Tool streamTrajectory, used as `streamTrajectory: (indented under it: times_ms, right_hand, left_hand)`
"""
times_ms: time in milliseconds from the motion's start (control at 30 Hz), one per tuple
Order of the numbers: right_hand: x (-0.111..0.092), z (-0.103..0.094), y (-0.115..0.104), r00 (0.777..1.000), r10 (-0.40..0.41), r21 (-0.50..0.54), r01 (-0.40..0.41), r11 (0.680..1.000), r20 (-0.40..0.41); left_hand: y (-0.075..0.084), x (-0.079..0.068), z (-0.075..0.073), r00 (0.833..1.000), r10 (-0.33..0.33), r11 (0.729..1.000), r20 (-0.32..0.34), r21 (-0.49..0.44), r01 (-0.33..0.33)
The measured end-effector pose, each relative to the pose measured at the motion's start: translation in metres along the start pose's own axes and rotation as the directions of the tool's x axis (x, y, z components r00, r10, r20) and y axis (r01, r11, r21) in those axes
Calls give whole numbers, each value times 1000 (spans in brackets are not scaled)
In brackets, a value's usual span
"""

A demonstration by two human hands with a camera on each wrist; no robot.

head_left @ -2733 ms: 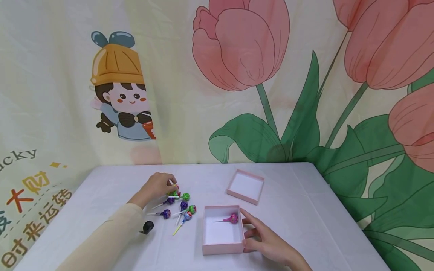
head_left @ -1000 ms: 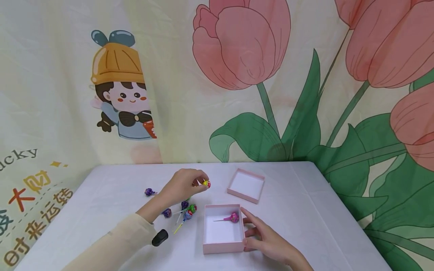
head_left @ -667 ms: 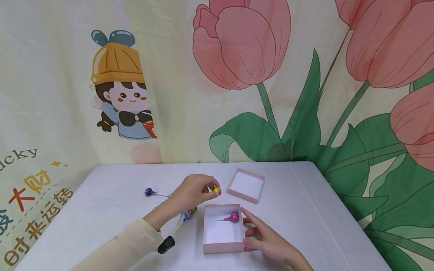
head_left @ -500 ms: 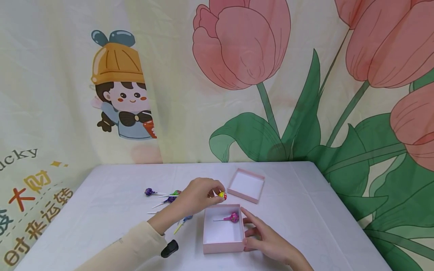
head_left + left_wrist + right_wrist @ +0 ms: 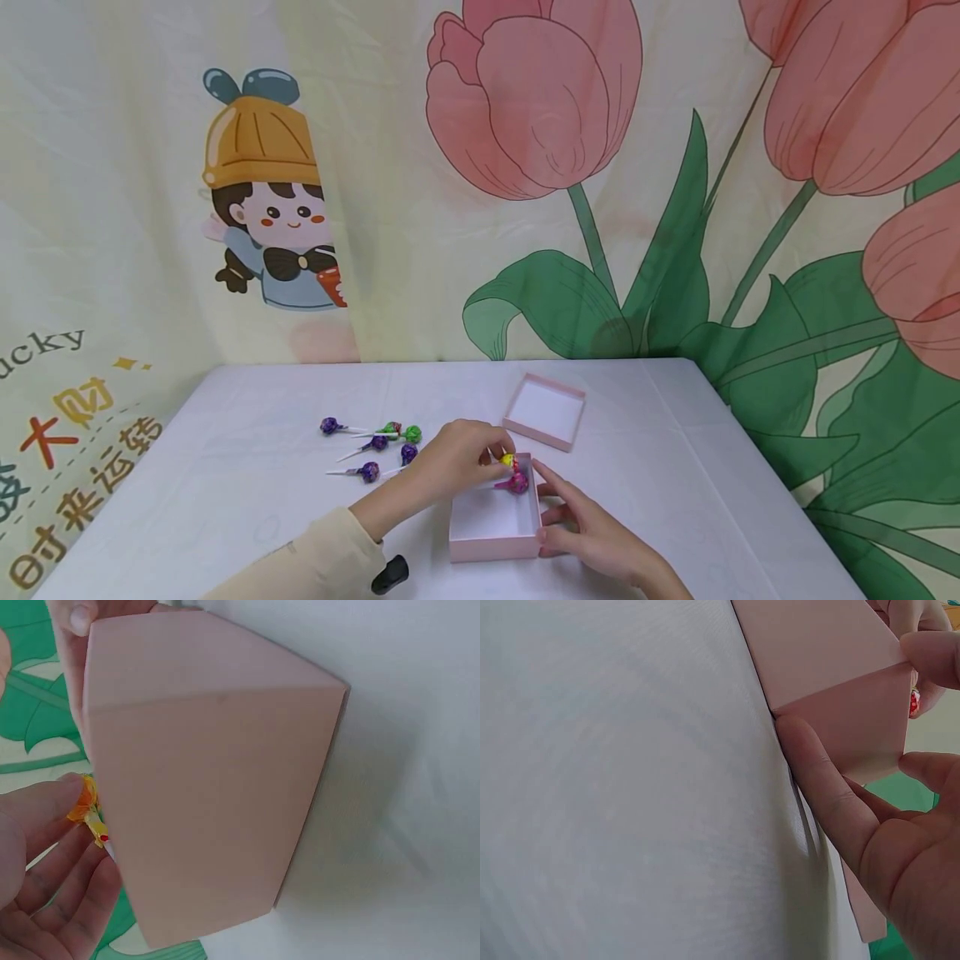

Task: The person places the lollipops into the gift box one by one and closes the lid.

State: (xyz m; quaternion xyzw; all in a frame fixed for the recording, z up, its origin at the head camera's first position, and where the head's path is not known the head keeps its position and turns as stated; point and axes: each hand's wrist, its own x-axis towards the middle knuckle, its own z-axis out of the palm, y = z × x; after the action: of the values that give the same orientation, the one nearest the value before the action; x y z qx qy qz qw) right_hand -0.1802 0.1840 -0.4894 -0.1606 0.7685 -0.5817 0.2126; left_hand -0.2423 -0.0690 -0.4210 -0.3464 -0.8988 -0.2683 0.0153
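Observation:
My left hand (image 5: 465, 454) pinches a yellow-wrapped lollipop (image 5: 508, 460) over the far part of the open pink box (image 5: 493, 548). In the left wrist view, thumb and fingertips meet on the yellow wrapper (image 5: 91, 814) beside the box wall. Inside the box lies a pink lollipop (image 5: 517, 482), its stick partly hidden by my left hand. My right hand (image 5: 592, 529) rests its fingers against the box's right side. In the right wrist view, its fingertips (image 5: 802, 731) touch the pink wall with nothing pinched between them.
Several lollipops lie left of the box, among them a purple one (image 5: 330, 426) and a green one (image 5: 412, 433); my left forearm covers others. The pink box lid (image 5: 543, 412) sits behind the box. A black object (image 5: 390, 575) hangs at my left cuff.
My left hand took a yellow lollipop from the group and carried it right, then down over the box. A purple lollipop now lies farther left. The right hand has stayed at the box.

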Motion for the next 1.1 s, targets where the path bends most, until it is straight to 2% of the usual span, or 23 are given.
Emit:
streamTrajectory:
  times_ms: [400,733,900,1100]
  right_hand:
    - [-3,0,2,999,-41,17,41,999,11]
    - [-4,-1,4,997,-70,20,69,997,27]
    - [-3,0,3,998,-64,31,63,998,29]
    - [-1,0,2,999,-45,43,44,998,25]
  left_hand:
    - [-3,-2,20,999,43,999,-1,-4,-43]
    - [-3,-4,35,999,45,999,-24,17,-44]
    - [-3,-4,40,998,37,999,-40,35,-36]
    - [-4,-5,45,999,36,998,-30,50,-35]
